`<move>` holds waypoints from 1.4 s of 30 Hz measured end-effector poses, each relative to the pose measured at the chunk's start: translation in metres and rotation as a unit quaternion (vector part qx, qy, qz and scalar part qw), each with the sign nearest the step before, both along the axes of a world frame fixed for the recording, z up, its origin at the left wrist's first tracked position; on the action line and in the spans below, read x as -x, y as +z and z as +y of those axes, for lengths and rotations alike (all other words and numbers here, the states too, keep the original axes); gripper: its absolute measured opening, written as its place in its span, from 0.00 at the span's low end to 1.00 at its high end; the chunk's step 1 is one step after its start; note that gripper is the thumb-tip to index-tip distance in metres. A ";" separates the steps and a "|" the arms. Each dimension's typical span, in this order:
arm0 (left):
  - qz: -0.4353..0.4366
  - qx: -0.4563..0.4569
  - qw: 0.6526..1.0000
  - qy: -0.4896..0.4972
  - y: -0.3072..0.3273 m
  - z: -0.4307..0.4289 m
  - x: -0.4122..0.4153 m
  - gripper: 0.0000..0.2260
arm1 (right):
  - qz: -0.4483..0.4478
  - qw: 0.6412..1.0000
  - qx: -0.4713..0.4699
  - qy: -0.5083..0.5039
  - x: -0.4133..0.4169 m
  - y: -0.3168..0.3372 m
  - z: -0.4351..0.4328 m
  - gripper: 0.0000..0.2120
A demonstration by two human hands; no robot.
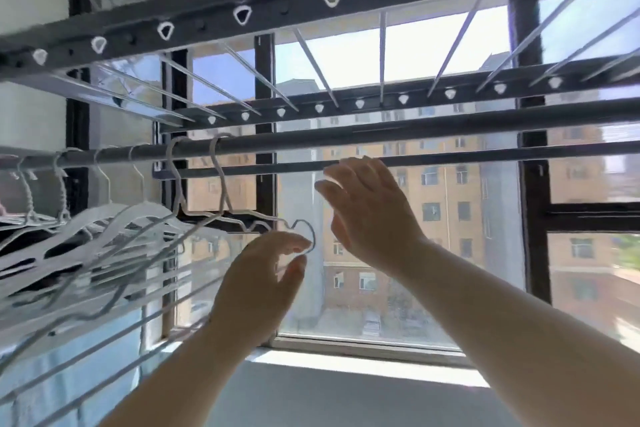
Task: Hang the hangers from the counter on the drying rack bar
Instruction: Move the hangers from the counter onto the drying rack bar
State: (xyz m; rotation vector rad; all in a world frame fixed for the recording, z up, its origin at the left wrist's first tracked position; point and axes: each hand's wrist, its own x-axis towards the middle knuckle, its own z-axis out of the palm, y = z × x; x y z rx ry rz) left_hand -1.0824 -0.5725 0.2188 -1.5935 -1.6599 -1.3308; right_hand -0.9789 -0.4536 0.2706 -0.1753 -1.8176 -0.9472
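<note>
Hangers hung in a row on the bar, up-left of the left hand, whose finger and thumb curled round the outermost wire end. Right hand, fingers spread, hovered just beside it, holding nothing.

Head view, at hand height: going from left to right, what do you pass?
hangers → left hand → right hand → window post

Blurred hangers, their far ends beyond the picture's left edge.
</note>
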 end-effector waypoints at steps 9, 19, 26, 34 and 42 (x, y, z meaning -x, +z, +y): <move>-0.071 0.143 0.985 -0.069 -0.039 0.084 -0.084 0.10 | -0.135 0.940 0.215 -0.230 -0.155 -0.034 0.041 0.15; -0.082 0.184 0.962 -0.183 -0.059 0.185 -0.314 0.08 | -0.045 0.860 0.425 -0.278 -0.412 -0.080 0.077 0.12; -0.047 0.229 0.918 -0.321 -0.085 0.239 -0.505 0.14 | 0.031 0.734 0.551 -0.395 -0.613 -0.128 0.073 0.12; 0.023 0.301 0.859 -0.413 -0.132 0.283 -0.678 0.09 | 0.130 0.617 0.575 -0.521 -0.774 -0.180 0.041 0.13; 0.023 0.359 0.800 -0.480 -0.175 0.349 -0.818 0.12 | 0.128 0.542 0.540 -0.630 -0.888 -0.209 0.071 0.13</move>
